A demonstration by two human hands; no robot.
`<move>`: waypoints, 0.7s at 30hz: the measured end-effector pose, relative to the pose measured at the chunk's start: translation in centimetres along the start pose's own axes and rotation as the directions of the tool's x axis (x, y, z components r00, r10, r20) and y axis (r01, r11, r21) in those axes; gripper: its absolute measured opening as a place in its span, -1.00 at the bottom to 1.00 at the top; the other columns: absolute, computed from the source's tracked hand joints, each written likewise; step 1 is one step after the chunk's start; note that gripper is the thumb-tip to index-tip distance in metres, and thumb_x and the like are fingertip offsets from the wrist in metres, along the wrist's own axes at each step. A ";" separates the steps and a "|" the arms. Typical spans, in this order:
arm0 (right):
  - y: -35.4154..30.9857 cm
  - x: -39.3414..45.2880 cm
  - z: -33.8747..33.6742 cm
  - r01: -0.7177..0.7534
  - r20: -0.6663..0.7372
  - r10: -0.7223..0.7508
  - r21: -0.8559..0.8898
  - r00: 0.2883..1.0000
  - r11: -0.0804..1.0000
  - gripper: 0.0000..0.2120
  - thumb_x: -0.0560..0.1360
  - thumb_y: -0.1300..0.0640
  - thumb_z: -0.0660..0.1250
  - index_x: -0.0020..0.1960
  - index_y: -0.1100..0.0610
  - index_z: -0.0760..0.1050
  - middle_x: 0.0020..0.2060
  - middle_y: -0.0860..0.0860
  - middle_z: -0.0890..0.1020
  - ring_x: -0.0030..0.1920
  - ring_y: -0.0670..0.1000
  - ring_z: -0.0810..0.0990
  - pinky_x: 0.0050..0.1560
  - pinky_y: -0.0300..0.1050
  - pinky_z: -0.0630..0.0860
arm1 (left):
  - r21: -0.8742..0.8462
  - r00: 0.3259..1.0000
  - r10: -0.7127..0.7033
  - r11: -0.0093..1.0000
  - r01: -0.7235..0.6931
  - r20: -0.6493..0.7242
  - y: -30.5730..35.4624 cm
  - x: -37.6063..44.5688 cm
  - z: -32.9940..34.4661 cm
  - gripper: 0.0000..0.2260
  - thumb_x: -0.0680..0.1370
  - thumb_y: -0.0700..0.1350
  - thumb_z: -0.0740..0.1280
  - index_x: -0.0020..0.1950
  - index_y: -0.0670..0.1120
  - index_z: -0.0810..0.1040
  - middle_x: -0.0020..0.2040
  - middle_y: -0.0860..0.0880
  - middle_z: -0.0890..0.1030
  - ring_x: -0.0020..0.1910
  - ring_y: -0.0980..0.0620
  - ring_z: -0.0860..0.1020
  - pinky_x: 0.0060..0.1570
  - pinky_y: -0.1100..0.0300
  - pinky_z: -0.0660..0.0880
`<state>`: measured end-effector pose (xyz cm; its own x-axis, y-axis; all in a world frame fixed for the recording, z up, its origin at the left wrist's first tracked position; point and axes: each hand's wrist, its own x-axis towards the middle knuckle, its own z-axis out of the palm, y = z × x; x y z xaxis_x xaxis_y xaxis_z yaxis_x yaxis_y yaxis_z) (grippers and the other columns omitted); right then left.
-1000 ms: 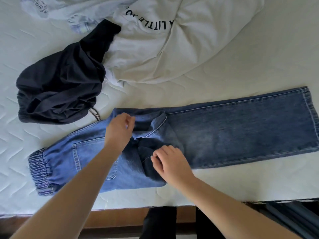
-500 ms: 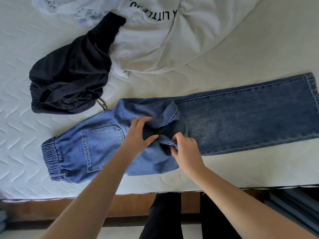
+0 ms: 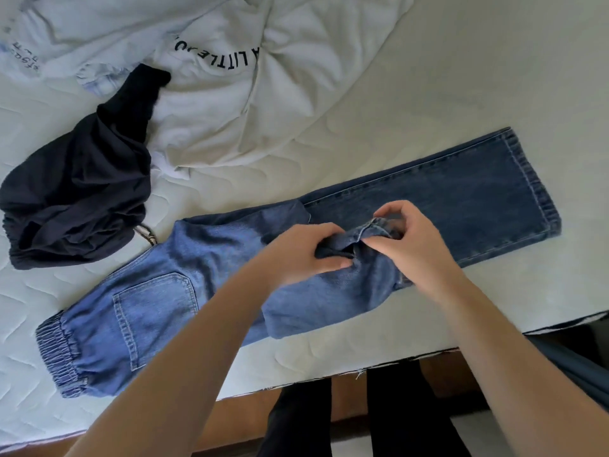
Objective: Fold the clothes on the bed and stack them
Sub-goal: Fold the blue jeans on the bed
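A white quilted bed [image 3: 445, 77] fills most of the frame. A pair of jeans [image 3: 461, 196] lies across its middle, waistband at lower left, hem at right. A crumpled white shirt [image 3: 230, 103] sits at the top, with a dark garment [image 3: 79, 192] bunched at the left, its upper end lying on the shirt. Mid-frame, the left hand [image 3: 303, 252] and right hand [image 3: 412, 242] each pinch a raised fold of the jeans.

Blue jeans [image 3: 461, 199], navy garment [image 3: 82, 183], white black-lettered shirt [image 3: 214, 103].
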<state>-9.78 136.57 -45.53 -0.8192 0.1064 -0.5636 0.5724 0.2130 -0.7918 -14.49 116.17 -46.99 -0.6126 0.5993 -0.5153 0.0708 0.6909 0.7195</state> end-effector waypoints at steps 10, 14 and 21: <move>6.4 0.9 -10.4 -0.092 0.248 0.155 -0.249 0.956 0.964 -0.92 0.41 -0.11 0.49 -0.12 -0.19 0.62 -0.19 -0.21 0.69 -0.19 -0.21 0.62 -0.08 -0.14 0.47 | -0.310 0.986 -0.096 0.941 0.134 0.134 7.9 8.3 -0.5 -0.86 0.40 0.01 0.30 -0.06 0.13 0.52 -0.14 -0.10 0.55 -0.17 -0.02 0.48 -0.08 0.05 0.39; 7.6 0.4 -14.5 -0.102 0.008 0.103 -0.055 0.995 0.993 -0.87 0.48 -0.13 0.38 -0.17 -0.11 0.59 -0.27 -0.04 0.66 -0.29 -0.11 0.60 -0.18 -0.13 0.46 | -0.323 0.966 -0.071 0.934 0.151 0.248 11.6 12.2 -0.9 -0.66 0.49 0.00 0.37 0.22 -0.08 0.50 0.14 -0.20 0.61 0.12 -0.21 0.59 0.22 -0.20 0.48; 8.7 -0.2 -22.4 -0.041 -0.188 0.091 0.255 0.978 0.966 -0.69 0.52 -0.07 0.26 -0.10 0.17 0.59 -0.32 0.07 0.56 -0.33 -0.03 0.47 -0.31 -0.37 0.44 | -0.021 0.981 0.006 1.000 -0.002 0.196 18.1 20.0 -0.6 -0.78 0.61 0.13 0.26 0.23 0.16 0.51 0.00 0.13 0.63 -0.11 0.20 0.55 -0.03 0.22 0.38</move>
<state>-5.42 160.22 -47.06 -0.7558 0.3064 -0.5787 0.5954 -0.0463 -0.8021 -25.93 140.50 -44.00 -0.4462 0.6711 -0.5920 0.0558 0.6811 0.7300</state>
